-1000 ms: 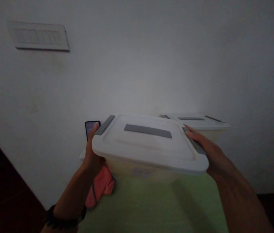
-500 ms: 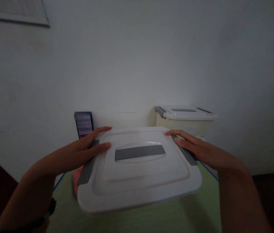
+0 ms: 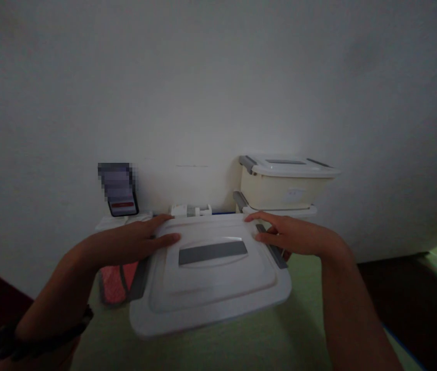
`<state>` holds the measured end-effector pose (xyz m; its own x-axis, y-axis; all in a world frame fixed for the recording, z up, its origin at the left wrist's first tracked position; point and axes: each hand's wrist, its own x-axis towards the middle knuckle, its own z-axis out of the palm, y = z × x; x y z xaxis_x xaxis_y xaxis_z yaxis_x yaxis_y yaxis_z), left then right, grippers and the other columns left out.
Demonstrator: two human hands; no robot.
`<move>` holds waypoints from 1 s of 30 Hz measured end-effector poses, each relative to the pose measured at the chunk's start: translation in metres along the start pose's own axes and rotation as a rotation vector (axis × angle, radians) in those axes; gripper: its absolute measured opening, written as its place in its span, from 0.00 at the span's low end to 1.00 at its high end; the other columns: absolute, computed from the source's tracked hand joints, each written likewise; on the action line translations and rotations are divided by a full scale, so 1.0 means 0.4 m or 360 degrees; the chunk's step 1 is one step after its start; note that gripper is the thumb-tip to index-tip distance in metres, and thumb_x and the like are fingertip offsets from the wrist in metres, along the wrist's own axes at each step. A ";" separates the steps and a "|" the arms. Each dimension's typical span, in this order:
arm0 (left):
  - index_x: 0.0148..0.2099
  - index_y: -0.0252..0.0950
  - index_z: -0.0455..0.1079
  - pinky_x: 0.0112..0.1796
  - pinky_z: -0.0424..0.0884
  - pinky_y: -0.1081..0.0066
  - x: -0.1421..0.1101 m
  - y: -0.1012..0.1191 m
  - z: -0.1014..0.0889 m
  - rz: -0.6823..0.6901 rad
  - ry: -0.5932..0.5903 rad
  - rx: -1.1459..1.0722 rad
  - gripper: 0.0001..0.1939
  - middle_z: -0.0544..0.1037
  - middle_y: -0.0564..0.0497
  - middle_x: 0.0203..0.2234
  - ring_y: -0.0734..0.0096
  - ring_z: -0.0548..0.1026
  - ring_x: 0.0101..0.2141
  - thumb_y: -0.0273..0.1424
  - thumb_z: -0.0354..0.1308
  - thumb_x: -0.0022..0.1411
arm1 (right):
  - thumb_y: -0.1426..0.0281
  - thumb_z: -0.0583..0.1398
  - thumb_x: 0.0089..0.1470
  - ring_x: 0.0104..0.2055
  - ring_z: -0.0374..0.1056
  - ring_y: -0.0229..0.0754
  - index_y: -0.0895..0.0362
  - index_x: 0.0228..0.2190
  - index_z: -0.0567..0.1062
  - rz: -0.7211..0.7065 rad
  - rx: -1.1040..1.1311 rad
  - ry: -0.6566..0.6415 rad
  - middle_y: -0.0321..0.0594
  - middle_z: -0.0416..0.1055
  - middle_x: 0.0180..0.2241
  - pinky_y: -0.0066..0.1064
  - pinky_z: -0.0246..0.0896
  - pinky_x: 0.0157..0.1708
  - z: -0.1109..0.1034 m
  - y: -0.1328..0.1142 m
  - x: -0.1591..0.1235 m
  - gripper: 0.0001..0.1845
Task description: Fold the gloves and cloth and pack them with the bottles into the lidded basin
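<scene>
A white storage box lid [image 3: 211, 281] with grey side latches and a grey central handle strip is between my hands, its left front corner slightly lower in view. My left hand [image 3: 141, 239] grips the left edge, thumb on top near the back corner. On the right edge, my right hand [image 3: 284, 232] has its thumb and index finger on top, the other fingers curled by the grey latch [image 3: 272, 247]. Whether a box body is beneath the lid is hidden. Below it lies the green tabletop [image 3: 218, 345].
Behind on the right, a cream lidded storage box [image 3: 280, 188] stands on another white-lidded one against the wall. A phone [image 3: 121, 193] leans upright at the back left. A pink item [image 3: 114, 283] lies below my left hand. A white object [image 3: 191, 210] sits behind the lid.
The lid appears smaller and farther from me, still held by both hands. My view has shifted, and more of the stacked boxes, phone and pink item shows.
</scene>
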<state>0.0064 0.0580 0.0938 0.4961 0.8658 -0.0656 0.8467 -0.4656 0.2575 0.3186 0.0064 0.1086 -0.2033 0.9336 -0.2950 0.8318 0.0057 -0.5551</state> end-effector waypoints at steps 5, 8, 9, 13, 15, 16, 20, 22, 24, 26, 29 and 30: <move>0.62 0.33 0.55 0.55 0.57 0.63 0.023 0.013 0.024 0.0133 -0.0007 -0.0012 0.36 0.59 0.41 0.60 0.55 0.61 0.57 0.51 0.45 0.59 | 0.65 0.57 0.53 0.39 0.70 0.47 0.54 0.53 0.65 -0.0029 -0.0350 0.0256 0.46 0.73 0.43 0.35 0.66 0.37 0.010 -0.002 0.000 0.25; 0.60 0.41 0.58 0.54 0.58 0.65 0.012 0.029 0.018 0.0318 0.0020 -0.0039 0.31 0.60 0.46 0.59 0.59 0.62 0.56 0.49 0.50 0.58 | 0.67 0.59 0.51 0.45 0.67 0.48 0.55 0.50 0.69 -0.0115 -0.0503 0.0526 0.45 0.71 0.45 0.38 0.60 0.45 0.020 -0.020 -0.018 0.23; 0.59 0.43 0.60 0.54 0.59 0.65 0.006 0.035 0.014 0.0364 -0.0013 -0.0051 0.29 0.62 0.48 0.58 0.61 0.63 0.55 0.48 0.51 0.58 | 0.67 0.60 0.51 0.45 0.66 0.48 0.56 0.48 0.71 -0.0151 -0.0534 0.0576 0.45 0.71 0.44 0.38 0.59 0.46 0.025 -0.030 -0.023 0.21; 0.53 0.46 0.66 0.52 0.60 0.65 -0.012 0.052 -0.002 0.0415 -0.0066 -0.0062 0.22 0.68 0.51 0.53 0.62 0.65 0.53 0.46 0.53 0.58 | 0.67 0.61 0.49 0.39 0.66 0.43 0.56 0.39 0.75 -0.0426 -0.0448 0.0401 0.42 0.71 0.37 0.32 0.60 0.39 0.053 -0.070 -0.009 0.14; 0.53 0.45 0.67 0.52 0.59 0.64 -0.014 0.054 -0.005 0.0414 -0.0059 -0.0079 0.22 0.69 0.51 0.53 0.61 0.66 0.52 0.45 0.54 0.57 | 0.66 0.61 0.49 0.35 0.66 0.41 0.57 0.38 0.74 -0.0571 -0.0373 0.0276 0.41 0.70 0.34 0.30 0.59 0.34 0.067 -0.081 0.014 0.13; 0.53 0.45 0.67 0.52 0.59 0.64 -0.012 0.053 -0.006 0.0411 -0.0066 -0.0098 0.22 0.69 0.51 0.53 0.61 0.66 0.52 0.45 0.54 0.57 | 0.65 0.61 0.49 0.34 0.65 0.40 0.57 0.38 0.74 -0.0631 -0.0343 0.0234 0.40 0.70 0.33 0.29 0.58 0.33 0.073 -0.083 0.026 0.13; 0.53 0.45 0.67 0.54 0.58 0.63 0.001 0.037 0.002 0.0459 -0.0082 -0.0241 0.22 0.68 0.50 0.54 0.60 0.64 0.54 0.46 0.54 0.58 | 0.58 0.60 0.49 0.33 0.63 0.39 0.58 0.36 0.71 -0.0724 -0.0221 0.0147 0.39 0.68 0.33 0.28 0.56 0.30 0.085 -0.075 0.062 0.17; 0.53 0.44 0.67 0.54 0.57 0.65 0.008 0.022 0.010 0.0535 -0.0064 -0.0327 0.21 0.68 0.49 0.54 0.62 0.64 0.54 0.44 0.51 0.61 | 0.55 0.60 0.48 0.33 0.63 0.39 0.57 0.35 0.70 -0.0706 -0.0199 0.0148 0.38 0.68 0.33 0.28 0.55 0.30 0.088 -0.070 0.070 0.19; 0.55 0.42 0.65 0.55 0.57 0.66 0.011 0.005 0.018 0.0587 -0.0056 -0.0397 0.20 0.66 0.48 0.55 0.63 0.63 0.55 0.41 0.48 0.63 | 0.54 0.60 0.47 0.33 0.63 0.39 0.56 0.33 0.69 -0.0679 -0.0219 0.0184 0.38 0.68 0.32 0.28 0.54 0.30 0.091 -0.070 0.072 0.19; 0.58 0.41 0.61 0.56 0.55 0.65 0.009 -0.012 0.022 0.0586 -0.0086 -0.0424 0.21 0.61 0.47 0.58 0.63 0.59 0.57 0.40 0.46 0.64 | 0.54 0.60 0.47 0.33 0.63 0.40 0.56 0.31 0.69 -0.0651 -0.0255 0.0223 0.38 0.68 0.32 0.29 0.53 0.30 0.094 -0.073 0.073 0.18; 0.62 0.41 0.54 0.57 0.52 0.64 -0.002 -0.039 0.017 0.0424 -0.0132 -0.0381 0.25 0.52 0.48 0.63 0.61 0.52 0.61 0.41 0.46 0.64 | 0.55 0.60 0.47 0.32 0.62 0.40 0.56 0.31 0.68 -0.0610 -0.0269 0.0223 0.38 0.68 0.32 0.28 0.52 0.29 0.096 -0.079 0.072 0.17; 0.63 0.40 0.52 0.57 0.52 0.64 -0.007 -0.046 0.014 0.0334 -0.0148 -0.0375 0.27 0.51 0.47 0.63 0.60 0.52 0.61 0.42 0.46 0.64 | 0.55 0.60 0.47 0.32 0.62 0.40 0.56 0.30 0.68 -0.0594 -0.0264 0.0211 0.37 0.68 0.31 0.28 0.52 0.29 0.096 -0.080 0.072 0.17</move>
<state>-0.0096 0.0631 0.0840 0.6797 0.7299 -0.0723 0.6617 -0.5677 0.4898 0.2664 0.0194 0.0882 -0.4469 0.8945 0.0109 0.7878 0.3993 -0.4690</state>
